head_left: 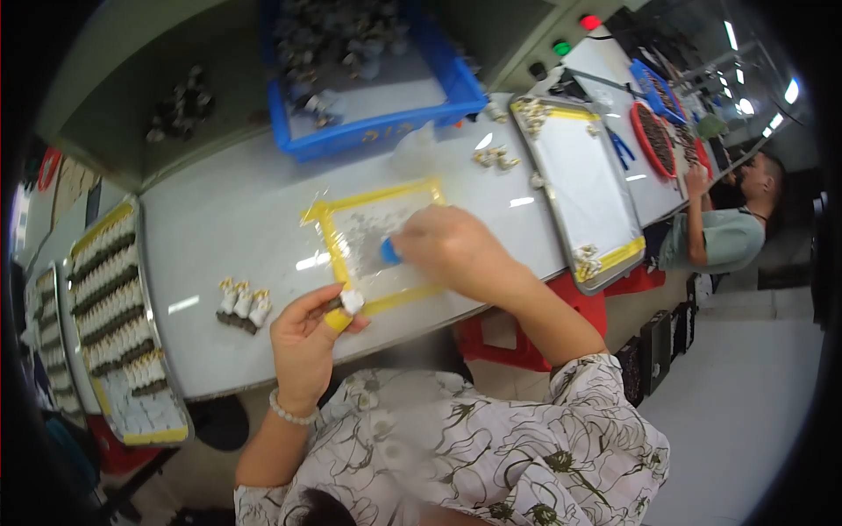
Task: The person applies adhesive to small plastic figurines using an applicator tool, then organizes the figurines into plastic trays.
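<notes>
A small white component (352, 301) is pinched at the fingertips of the left hand (303, 346), just above the near edge of the counter (237, 219). A yellow finger cot is worn on one fingertip of that hand, and a bead bracelet (291, 414) is seen on the wrist. The fingers are closed around the part, with the rest of the hand curled.

The right hand (447, 250) is laid over a clear sheet framed with yellow tape (377, 241) on the counter. A small blue object (389, 252) is held at its fingertips against the sheet; the fingers are curled shut on it, though the grip itself is mostly hidden.

A short row of similar white-and-gold parts (244, 307) is stood on the counter, left of the left hand. A tray (118, 324) filled with rows of such parts is seen at far left. A metal tray (583, 188) with yellow tape is placed to the right, a few parts in its corners. A blue bin (373, 74) with dark parts is set at the back. Another person (724, 223) is seated at far right.
</notes>
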The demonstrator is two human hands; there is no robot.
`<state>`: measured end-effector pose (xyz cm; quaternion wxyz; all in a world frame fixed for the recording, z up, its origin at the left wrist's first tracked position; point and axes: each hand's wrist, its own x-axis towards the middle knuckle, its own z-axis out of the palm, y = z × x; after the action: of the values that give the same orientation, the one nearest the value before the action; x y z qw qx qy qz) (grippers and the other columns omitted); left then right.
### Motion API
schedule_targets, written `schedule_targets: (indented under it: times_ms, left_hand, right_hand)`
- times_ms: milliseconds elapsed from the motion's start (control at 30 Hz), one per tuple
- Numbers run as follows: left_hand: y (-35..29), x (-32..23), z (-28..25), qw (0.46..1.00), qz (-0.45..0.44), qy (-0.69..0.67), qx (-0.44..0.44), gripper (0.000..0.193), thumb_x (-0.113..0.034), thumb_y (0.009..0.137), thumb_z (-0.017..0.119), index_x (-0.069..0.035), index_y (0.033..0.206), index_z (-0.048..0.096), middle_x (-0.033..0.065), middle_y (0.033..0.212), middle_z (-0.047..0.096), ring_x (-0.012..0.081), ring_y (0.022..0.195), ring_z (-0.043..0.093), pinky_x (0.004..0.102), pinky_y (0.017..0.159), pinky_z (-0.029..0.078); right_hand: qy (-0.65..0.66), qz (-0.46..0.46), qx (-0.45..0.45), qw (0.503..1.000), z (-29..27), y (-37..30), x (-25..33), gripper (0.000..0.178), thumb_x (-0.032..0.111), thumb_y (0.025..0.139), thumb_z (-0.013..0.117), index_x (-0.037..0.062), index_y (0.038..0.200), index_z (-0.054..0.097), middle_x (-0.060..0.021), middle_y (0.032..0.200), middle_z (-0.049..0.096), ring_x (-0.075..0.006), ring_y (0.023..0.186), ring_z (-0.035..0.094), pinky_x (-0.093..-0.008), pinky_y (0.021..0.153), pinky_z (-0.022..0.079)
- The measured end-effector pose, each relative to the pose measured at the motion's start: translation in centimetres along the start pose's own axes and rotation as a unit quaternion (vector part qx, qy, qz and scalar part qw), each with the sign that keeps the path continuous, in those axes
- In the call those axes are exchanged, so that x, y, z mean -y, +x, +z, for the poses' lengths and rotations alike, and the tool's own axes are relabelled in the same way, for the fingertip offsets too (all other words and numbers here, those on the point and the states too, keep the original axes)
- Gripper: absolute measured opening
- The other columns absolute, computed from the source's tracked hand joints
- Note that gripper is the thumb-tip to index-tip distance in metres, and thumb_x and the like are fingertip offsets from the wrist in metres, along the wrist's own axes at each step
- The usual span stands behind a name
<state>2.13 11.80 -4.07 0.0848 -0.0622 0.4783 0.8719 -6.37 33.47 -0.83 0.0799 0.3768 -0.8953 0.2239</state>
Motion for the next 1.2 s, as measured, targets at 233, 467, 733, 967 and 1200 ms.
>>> schedule_targets:
  times_ms: [233,467,733,967,1200]
  left_hand:
    - [-0.1,0.9,-0.2,1.000,-0.004,-0.015,0.010,0.026,0.003,0.083,0.058,0.007,0.109,0.053,0.0151,0.096,0.062,0.0220,0.078,0.064,0.0326,0.072,0.055]
    - [-0.2,1.2,-0.4,0.999,0.016,-0.022,0.029,0.025,0.002,0.083,0.060,0.006,0.106,0.054,0.0154,0.095,0.062,0.0220,0.075,0.064,0.0341,0.073,0.055]
    - [-0.6,1.3,-0.7,0.999,0.024,-0.026,0.015,0.024,0.004,0.083,0.059,0.006,0.106,0.053,0.0155,0.097,0.061,0.0230,0.079,0.064,0.0352,0.074,0.056]
    - [0.2,1.5,-0.7,0.999,0.011,-0.037,0.010,0.023,0.004,0.083,0.057,0.007,0.106,0.053,0.0162,0.101,0.060,0.0243,0.083,0.063,0.0351,0.077,0.055]
    - [0.2,1.2,-0.7,0.997,0.020,-0.057,0.036,0.024,0.000,0.086,0.055,0.005,0.110,0.053,0.0193,0.101,0.062,0.0276,0.085,0.065,0.0333,0.074,0.056]
  right_hand:
    - [-0.073,-0.029,0.058,0.995,-0.2,0.4,1.2,0.011,0.011,0.074,0.058,0.0030,0.081,0.062,-0.0072,0.076,0.053,-0.0242,0.075,0.055,-0.0351,0.066,0.046]
    - [-0.122,-0.030,0.081,0.989,0.0,0.3,1.8,0.010,0.013,0.068,0.059,0.0051,0.072,0.063,-0.0074,0.078,0.055,-0.0232,0.080,0.056,-0.0340,0.067,0.047]
    - [-0.088,-0.014,0.067,0.994,0.4,0.0,1.7,0.015,0.012,0.071,0.058,0.0047,0.082,0.065,-0.0068,0.080,0.054,-0.0231,0.080,0.055,-0.0333,0.069,0.046]
    - [0.088,0.032,-0.072,0.993,1.1,-0.7,0.7,0.018,0.006,0.074,0.064,0.0021,0.092,0.066,-0.0098,0.082,0.061,-0.0268,0.077,0.059,-0.0357,0.067,0.048]
    - [0.296,0.161,-0.064,0.939,0.9,-0.8,2.4,0.027,0.000,0.074,0.067,0.0018,0.100,0.066,-0.0104,0.092,0.064,-0.0188,0.084,0.060,-0.0273,0.073,0.047]
